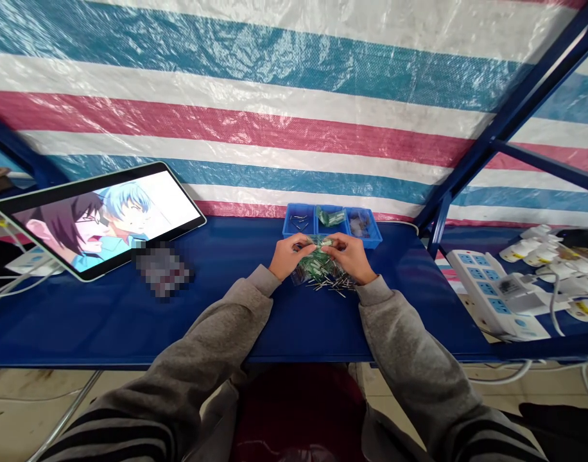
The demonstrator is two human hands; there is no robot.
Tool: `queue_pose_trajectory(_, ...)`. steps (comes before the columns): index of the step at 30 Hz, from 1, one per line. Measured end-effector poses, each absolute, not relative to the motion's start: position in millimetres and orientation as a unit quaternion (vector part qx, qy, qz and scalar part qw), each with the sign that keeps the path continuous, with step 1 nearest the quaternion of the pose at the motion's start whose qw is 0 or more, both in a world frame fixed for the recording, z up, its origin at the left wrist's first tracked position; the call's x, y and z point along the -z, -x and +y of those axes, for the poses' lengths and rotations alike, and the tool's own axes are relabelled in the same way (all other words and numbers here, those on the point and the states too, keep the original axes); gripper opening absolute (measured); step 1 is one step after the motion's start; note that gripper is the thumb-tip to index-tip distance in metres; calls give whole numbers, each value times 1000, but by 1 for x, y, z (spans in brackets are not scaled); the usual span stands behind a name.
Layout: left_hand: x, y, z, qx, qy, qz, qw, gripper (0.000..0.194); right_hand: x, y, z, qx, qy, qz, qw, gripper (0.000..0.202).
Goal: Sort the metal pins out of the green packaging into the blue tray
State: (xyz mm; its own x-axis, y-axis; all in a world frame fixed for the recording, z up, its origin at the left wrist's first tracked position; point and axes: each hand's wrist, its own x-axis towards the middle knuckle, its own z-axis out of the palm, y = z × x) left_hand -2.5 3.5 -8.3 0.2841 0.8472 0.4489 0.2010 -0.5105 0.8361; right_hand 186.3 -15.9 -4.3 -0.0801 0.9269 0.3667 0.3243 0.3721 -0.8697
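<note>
Both hands meet over a clear plastic bag point(317, 264) of small green parts on the blue table point(236, 308). My left hand point(288, 255) pinches the bag's left top edge. My right hand point(352, 258) grips its right side. Several small metal pins point(333, 285) lie loose on the table under and in front of the bag. Just behind the hands stands a blue three-compartment tray point(332, 226): pins in its left cell, green parts in the middle, greyish parts in the right.
A tablet point(101, 217) playing a cartoon leans at the left, with a blurred item point(163, 269) before it. White power strips and chargers point(506, 289) with cables fill the right. A striped tarp hangs behind; a blue frame post point(438, 218) rises at the right.
</note>
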Motion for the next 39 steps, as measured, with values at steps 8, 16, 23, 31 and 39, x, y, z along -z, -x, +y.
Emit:
queue_pose_trajectory(8,9,4,6,-502,-673,360,407,38,-4,-190,-22,-268,437,-706,489,30)
queue_pose_trajectory(16,1,5,1,-485,-665,334,459,41,-9,-189,-26,-142,414,-758,483,20)
queue_pose_trajectory(23,2,4,-1,-434,-750,335,371,39,0,-193,-25,-203,462,-709,493,22)
queue_pose_trajectory(31,-2,2,-2,-449,-629,340,535,52,-1,-190,-28,-224,405,-686,562,25)
queue_pose_trajectory(39,3,1,0,-479,-654,322,489,44,0,-189,-25,-137,435,-710,536,21)
